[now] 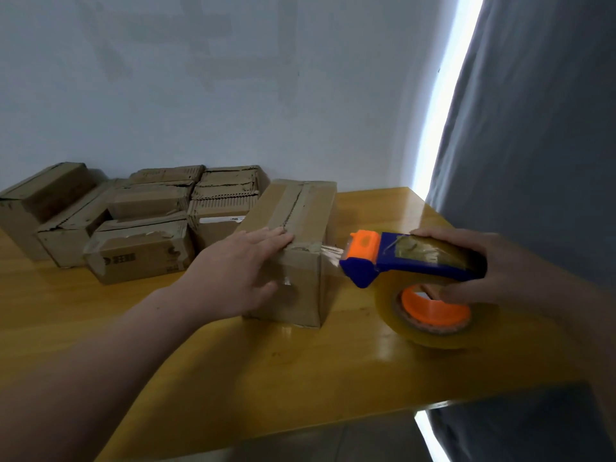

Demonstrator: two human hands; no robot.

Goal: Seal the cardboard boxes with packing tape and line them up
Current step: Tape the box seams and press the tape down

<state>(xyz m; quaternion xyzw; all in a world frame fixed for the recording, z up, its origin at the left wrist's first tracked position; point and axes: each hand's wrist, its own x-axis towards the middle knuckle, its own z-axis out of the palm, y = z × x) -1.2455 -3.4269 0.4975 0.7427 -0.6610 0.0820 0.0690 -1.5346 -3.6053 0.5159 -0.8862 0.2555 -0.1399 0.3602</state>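
Observation:
A brown cardboard box (pixel 310 208) stands in the middle of the yellow wooden table (pixel 233 361), its top flaps closed along a centre seam. My left hand (pixel 240 271) lies flat on the box's near top corner and front face, fingers apart. To the right of the box, my right hand (pixel 506 265) grips a blue and orange tape dispenser (pixel 400 258) that carries a roll of clear packing tape (pixel 433 315). A short strip of tape (pixel 330 253) runs from the dispenser's head to the box's near right edge.
Several more cardboard boxes (pixel 133 221) are packed together at the back left of the table, against the white wall. A grey curtain (pixel 533 128) hangs at the right, close to the table's right edge. The table's near edge runs diagonally below my arms.

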